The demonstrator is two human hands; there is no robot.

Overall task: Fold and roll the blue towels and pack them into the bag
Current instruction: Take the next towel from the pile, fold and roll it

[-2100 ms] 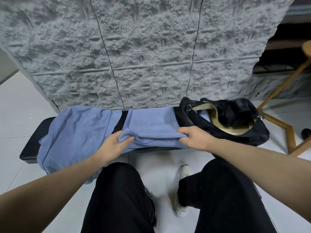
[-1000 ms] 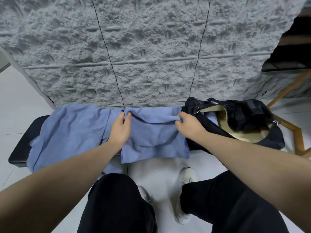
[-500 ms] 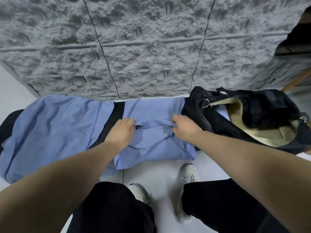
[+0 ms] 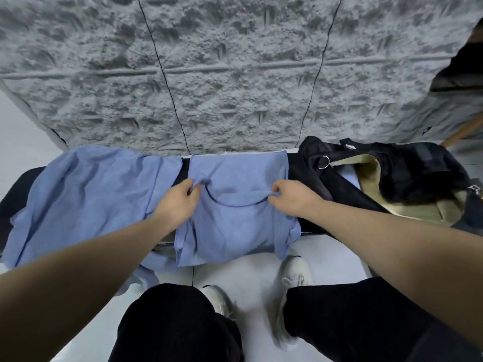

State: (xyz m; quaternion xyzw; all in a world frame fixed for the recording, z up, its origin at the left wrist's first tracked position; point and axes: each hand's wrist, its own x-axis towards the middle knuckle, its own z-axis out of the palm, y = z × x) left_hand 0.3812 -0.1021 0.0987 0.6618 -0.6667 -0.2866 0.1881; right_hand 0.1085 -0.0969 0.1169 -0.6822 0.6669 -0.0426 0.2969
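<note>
While two blue towels lie on the black bench (image 4: 15, 194), the left hand (image 4: 177, 202) and right hand (image 4: 292, 198) each pinch a raised fold of the middle towel (image 4: 235, 226), whose near edge overhangs toward 6 o'clock. Spread at 9 o'clock, the second towel (image 4: 88, 197) hides most of the bench. One open black bag (image 4: 407, 173) sits at 3 o'clock, cut off at the frame edge, a strip of blue cloth inside.

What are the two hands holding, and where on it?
Both pinch the middle blue towel along one folded edge: left hand at its left end, right hand at its right.
</note>
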